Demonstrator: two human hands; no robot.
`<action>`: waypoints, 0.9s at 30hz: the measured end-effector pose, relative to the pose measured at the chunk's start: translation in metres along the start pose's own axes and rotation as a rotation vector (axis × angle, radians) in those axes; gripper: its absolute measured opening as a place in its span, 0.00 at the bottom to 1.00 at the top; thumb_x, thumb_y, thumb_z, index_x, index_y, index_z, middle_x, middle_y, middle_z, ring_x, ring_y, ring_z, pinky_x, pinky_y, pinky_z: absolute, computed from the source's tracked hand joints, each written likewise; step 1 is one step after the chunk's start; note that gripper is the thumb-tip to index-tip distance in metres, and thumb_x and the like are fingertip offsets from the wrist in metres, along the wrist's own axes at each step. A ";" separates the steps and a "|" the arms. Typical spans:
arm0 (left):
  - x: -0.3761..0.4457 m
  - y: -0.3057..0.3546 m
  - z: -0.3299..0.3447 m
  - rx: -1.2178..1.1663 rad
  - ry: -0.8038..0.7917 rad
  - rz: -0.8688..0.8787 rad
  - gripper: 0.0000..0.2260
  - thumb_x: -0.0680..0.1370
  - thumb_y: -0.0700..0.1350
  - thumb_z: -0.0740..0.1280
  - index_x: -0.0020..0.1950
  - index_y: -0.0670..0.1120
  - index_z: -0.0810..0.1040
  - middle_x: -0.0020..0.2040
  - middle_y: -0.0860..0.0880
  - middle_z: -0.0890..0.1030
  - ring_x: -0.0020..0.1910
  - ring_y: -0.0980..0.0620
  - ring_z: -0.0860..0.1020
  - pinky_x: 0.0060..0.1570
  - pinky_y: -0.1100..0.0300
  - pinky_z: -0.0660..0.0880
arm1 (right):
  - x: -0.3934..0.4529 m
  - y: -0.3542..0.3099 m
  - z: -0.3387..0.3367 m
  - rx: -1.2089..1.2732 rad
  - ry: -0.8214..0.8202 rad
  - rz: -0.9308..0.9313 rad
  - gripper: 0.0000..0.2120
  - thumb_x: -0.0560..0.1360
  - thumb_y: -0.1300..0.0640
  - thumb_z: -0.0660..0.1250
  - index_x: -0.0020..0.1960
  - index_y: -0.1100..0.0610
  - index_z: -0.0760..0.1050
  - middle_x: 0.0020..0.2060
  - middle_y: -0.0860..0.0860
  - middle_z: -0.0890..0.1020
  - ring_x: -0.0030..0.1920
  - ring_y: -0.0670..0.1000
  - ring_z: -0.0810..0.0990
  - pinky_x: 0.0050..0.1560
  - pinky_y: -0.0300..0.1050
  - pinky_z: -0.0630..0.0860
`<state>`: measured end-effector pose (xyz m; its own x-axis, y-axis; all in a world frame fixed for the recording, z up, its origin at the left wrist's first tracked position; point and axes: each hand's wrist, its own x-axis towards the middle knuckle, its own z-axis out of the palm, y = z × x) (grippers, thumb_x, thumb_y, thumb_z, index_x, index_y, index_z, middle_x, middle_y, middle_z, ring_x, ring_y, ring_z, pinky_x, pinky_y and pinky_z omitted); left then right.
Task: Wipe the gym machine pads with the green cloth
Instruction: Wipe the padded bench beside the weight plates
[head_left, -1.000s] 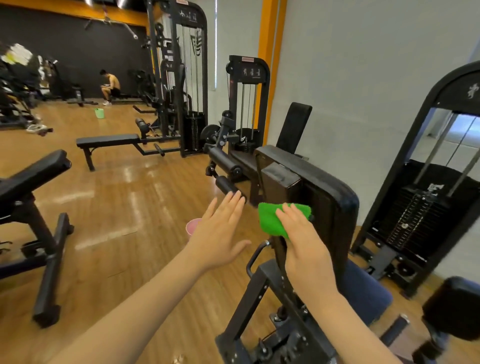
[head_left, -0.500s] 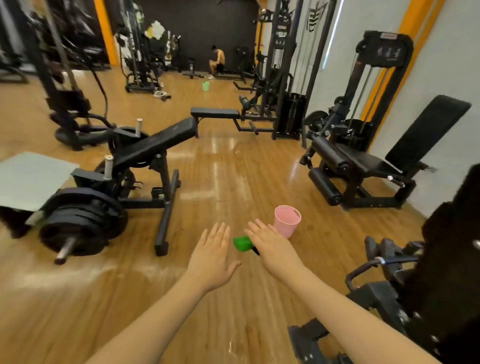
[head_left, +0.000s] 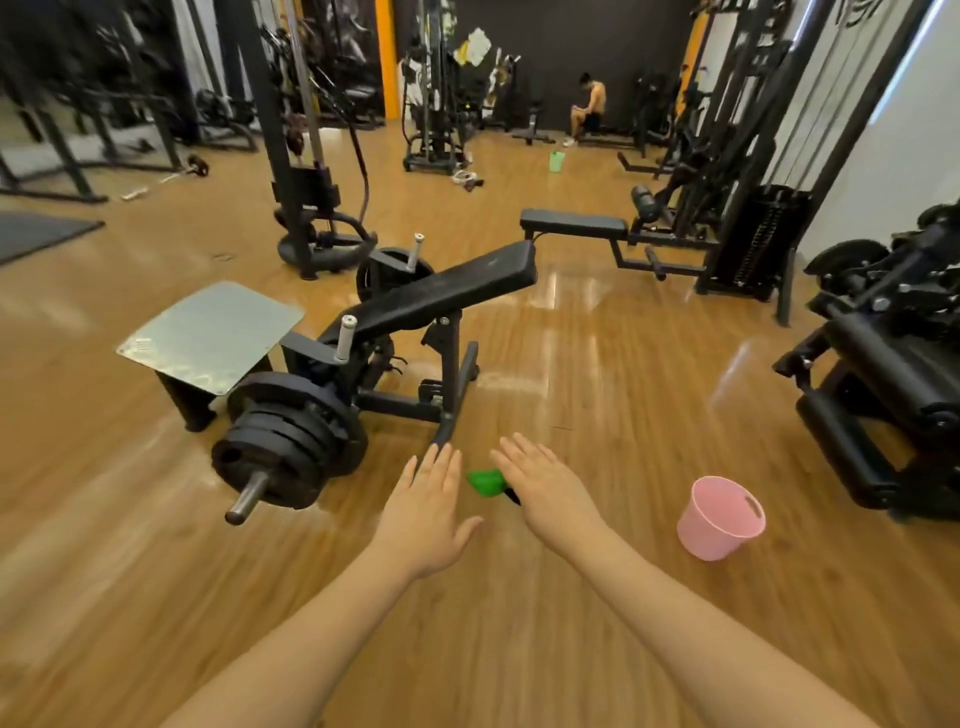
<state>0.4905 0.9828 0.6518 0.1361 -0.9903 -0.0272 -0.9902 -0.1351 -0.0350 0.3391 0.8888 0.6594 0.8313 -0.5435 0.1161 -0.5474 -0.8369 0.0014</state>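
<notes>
Above the wood floor, right hand (head_left: 548, 488) grip clamps one green cloth (head_left: 485, 482); left hand (head_left: 428, 512) spread flat.

Place: a gym | floor: glossy wooden floor (head_left: 597, 374) | nearby: a black padded bench (head_left: 447, 293) on a plate-loaded frame with stacked weight plates (head_left: 283, 447) | right: cable machine with a weight stack (head_left: 763, 234) and a flat bench (head_left: 574, 224) | far end: a person (head_left: 589, 106) seated among racks
</notes>
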 end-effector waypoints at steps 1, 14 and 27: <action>0.017 -0.006 -0.001 0.003 -0.006 -0.010 0.37 0.81 0.64 0.49 0.79 0.41 0.42 0.80 0.44 0.45 0.78 0.46 0.43 0.75 0.51 0.40 | 0.019 0.009 0.000 0.000 -0.011 -0.012 0.26 0.79 0.65 0.54 0.76 0.57 0.54 0.75 0.53 0.55 0.76 0.52 0.51 0.73 0.46 0.47; 0.225 -0.106 0.011 -0.049 0.047 -0.065 0.36 0.81 0.64 0.50 0.79 0.44 0.42 0.80 0.46 0.45 0.78 0.48 0.43 0.69 0.54 0.35 | 0.234 0.101 0.035 0.028 -0.086 -0.028 0.29 0.78 0.67 0.52 0.77 0.54 0.48 0.76 0.51 0.50 0.76 0.49 0.45 0.75 0.47 0.45; 0.479 -0.237 0.015 -0.152 -0.027 0.100 0.35 0.81 0.63 0.52 0.80 0.44 0.43 0.80 0.46 0.45 0.79 0.48 0.44 0.74 0.53 0.41 | 0.457 0.202 0.078 0.131 -0.070 0.248 0.27 0.79 0.66 0.53 0.76 0.54 0.52 0.76 0.50 0.54 0.76 0.48 0.48 0.74 0.43 0.44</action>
<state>0.7905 0.5404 0.6322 0.0355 -0.9981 -0.0498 -0.9918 -0.0413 0.1207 0.6165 0.4665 0.6358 0.6808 -0.7320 0.0280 -0.7214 -0.6766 -0.1474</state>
